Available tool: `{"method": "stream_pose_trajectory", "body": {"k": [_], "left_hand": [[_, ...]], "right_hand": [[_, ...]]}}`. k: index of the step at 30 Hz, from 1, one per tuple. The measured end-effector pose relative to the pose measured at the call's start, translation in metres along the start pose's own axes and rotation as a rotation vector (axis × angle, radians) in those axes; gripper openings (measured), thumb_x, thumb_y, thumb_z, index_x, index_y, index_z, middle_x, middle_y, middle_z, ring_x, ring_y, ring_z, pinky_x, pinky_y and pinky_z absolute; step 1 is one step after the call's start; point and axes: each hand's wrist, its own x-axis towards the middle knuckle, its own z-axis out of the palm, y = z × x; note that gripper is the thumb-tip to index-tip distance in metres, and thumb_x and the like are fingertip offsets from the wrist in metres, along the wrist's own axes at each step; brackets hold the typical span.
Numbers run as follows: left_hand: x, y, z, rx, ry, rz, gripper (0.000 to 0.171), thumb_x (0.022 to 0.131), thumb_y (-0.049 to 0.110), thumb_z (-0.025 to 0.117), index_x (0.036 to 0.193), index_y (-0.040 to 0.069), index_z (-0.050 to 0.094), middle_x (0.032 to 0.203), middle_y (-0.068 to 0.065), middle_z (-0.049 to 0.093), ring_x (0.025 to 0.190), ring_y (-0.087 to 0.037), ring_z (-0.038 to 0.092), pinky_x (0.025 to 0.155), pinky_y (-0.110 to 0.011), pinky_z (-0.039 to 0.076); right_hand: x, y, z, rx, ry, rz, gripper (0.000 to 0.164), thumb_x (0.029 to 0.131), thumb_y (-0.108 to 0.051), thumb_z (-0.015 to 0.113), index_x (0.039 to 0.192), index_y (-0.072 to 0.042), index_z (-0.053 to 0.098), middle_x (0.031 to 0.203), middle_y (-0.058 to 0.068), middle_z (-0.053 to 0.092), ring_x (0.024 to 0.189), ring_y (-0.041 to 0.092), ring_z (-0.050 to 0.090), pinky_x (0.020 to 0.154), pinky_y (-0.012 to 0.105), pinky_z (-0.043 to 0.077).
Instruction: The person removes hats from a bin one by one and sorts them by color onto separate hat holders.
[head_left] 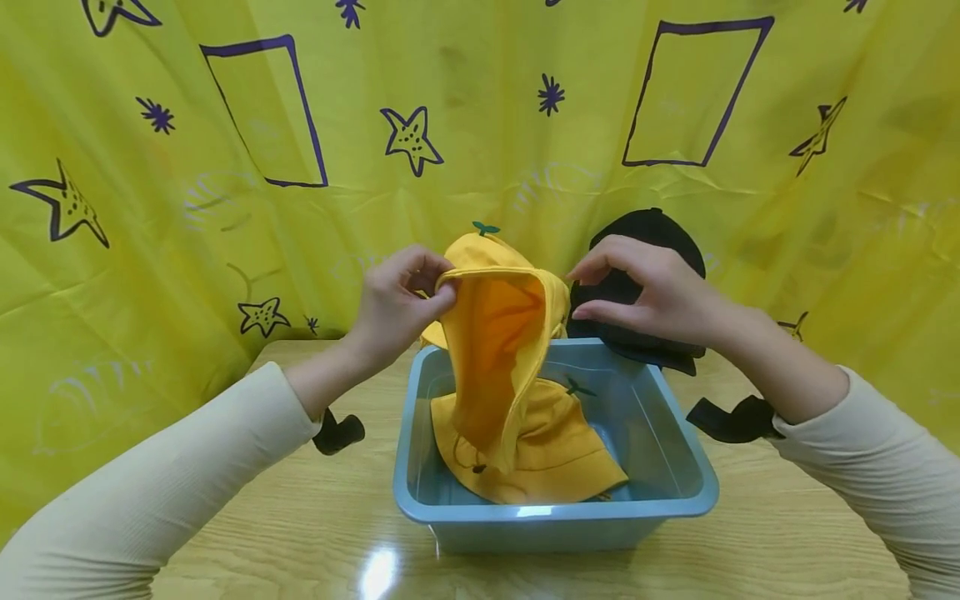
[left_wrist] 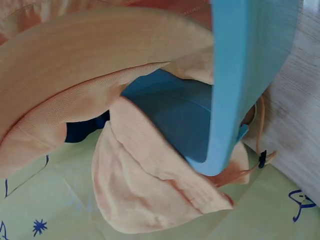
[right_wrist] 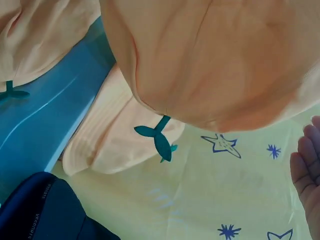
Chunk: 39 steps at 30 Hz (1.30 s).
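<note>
A yellow bucket hat (head_left: 498,350) hangs over a blue plastic bin, its hollow inside turned toward me. My left hand (head_left: 405,292) pinches its brim at the upper left between thumb and fingers. My right hand (head_left: 637,279) is at the hat's right side, thumb and fingers spread apart with nothing between them, fingertips close to the brim. A green sprout (right_wrist: 159,135) on the held hat's crown shows in the right wrist view. Below it, a second yellow bucket hat (head_left: 573,454) lies inside the bin (head_left: 562,533), a sprout on its crown too.
Behind the bin sits another yellow hat (head_left: 480,250) with a green sprout. Black caps (head_left: 652,229) stand at the back right, partly behind my right hand. A yellow curtain (head_left: 480,83) with drawn stars hangs behind the wooden table (head_left: 300,533).
</note>
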Motion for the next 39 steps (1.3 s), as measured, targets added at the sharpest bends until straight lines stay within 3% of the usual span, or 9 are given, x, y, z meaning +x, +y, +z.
{"method": "stream_pose_trajectory", "body": {"k": [4,9,15,18,22,26,31,35,39], "left_hand": [[0.007,0.004,0.001,0.032,0.042,-0.062,0.008,0.076,-0.011,0.061,0.083,-0.007,0.062,0.072,-0.015,0.063,0.058,-0.008,0.057,0.054,-0.017,0.050],[0.016,0.009,0.003,0.063,0.081,-0.154,0.007,0.079,-0.004,0.062,0.085,-0.004,0.063,0.073,-0.013,0.065,0.057,-0.008,0.056,0.053,-0.019,0.050],[0.021,0.011,0.001,0.065,0.119,-0.170,0.007,0.079,-0.002,0.063,0.085,-0.004,0.063,0.073,-0.013,0.064,0.057,-0.006,0.056,0.051,-0.020,0.051],[0.021,0.011,-0.001,0.069,0.146,-0.158,0.006,0.079,-0.003,0.064,0.085,-0.005,0.063,0.073,-0.014,0.064,0.058,-0.006,0.055,0.053,-0.019,0.051],[0.017,0.008,-0.005,0.053,0.173,-0.157,0.006,0.078,-0.006,0.064,0.083,-0.004,0.061,0.073,-0.015,0.064,0.057,-0.004,0.055,0.053,-0.019,0.052],[0.015,0.006,-0.010,0.023,0.194,-0.101,0.005,0.078,-0.009,0.063,0.082,-0.008,0.061,0.073,-0.017,0.064,0.058,0.001,0.056,0.054,-0.018,0.052],[0.014,0.004,-0.019,0.035,0.165,0.081,0.007,0.076,-0.014,0.062,0.083,-0.011,0.061,0.074,-0.021,0.063,0.063,0.004,0.057,0.058,-0.016,0.052],[0.013,-0.001,-0.030,0.104,0.123,0.199,0.010,0.075,-0.017,0.065,0.083,-0.010,0.064,0.075,-0.020,0.063,0.067,0.004,0.057,0.059,-0.013,0.050],[0.012,-0.004,-0.041,0.145,0.137,0.172,0.011,0.075,-0.015,0.069,0.084,-0.009,0.067,0.076,-0.017,0.065,0.055,-0.001,0.050,0.052,-0.011,0.044]], "right_hand": [[-0.003,-0.015,-0.001,-0.064,0.043,0.051,0.057,0.088,-0.055,0.052,0.092,0.001,0.064,0.084,0.006,0.064,0.079,0.013,0.056,0.077,0.013,0.043],[-0.008,-0.049,0.012,-0.274,0.033,0.073,0.072,0.083,-0.070,0.045,0.089,-0.001,0.062,0.081,0.006,0.059,0.077,0.019,0.053,0.070,0.028,0.044],[-0.013,-0.082,0.031,-0.369,-0.014,0.119,0.071,0.079,-0.073,0.050,0.083,-0.003,0.062,0.075,0.003,0.058,0.070,0.018,0.051,0.061,0.031,0.046],[-0.015,-0.086,0.036,-0.346,-0.056,0.232,0.055,0.078,-0.060,0.067,0.081,-0.005,0.062,0.074,0.001,0.059,0.069,0.015,0.052,0.060,0.028,0.048],[-0.017,-0.080,0.036,-0.307,-0.059,0.344,0.023,0.073,-0.018,0.080,0.079,-0.007,0.061,0.073,0.000,0.058,0.068,0.014,0.052,0.060,0.029,0.047],[-0.018,-0.064,0.034,-0.356,0.001,0.377,0.017,0.072,-0.001,0.071,0.073,-0.006,0.055,0.067,0.002,0.054,0.064,0.018,0.048,0.056,0.031,0.042],[-0.022,-0.037,0.021,-0.356,-0.017,0.502,0.017,0.074,0.000,0.071,0.069,-0.007,0.056,0.063,0.003,0.054,0.058,0.018,0.049,0.052,0.031,0.040],[-0.024,-0.019,0.010,-0.385,0.025,0.501,0.017,0.071,0.005,0.075,0.070,-0.004,0.061,0.064,0.007,0.059,0.056,0.019,0.051,0.051,0.033,0.043],[-0.019,-0.011,0.000,-0.427,0.141,0.444,0.014,0.070,0.010,0.072,0.072,0.001,0.063,0.068,0.013,0.062,0.055,0.023,0.055,0.050,0.034,0.046]]}}
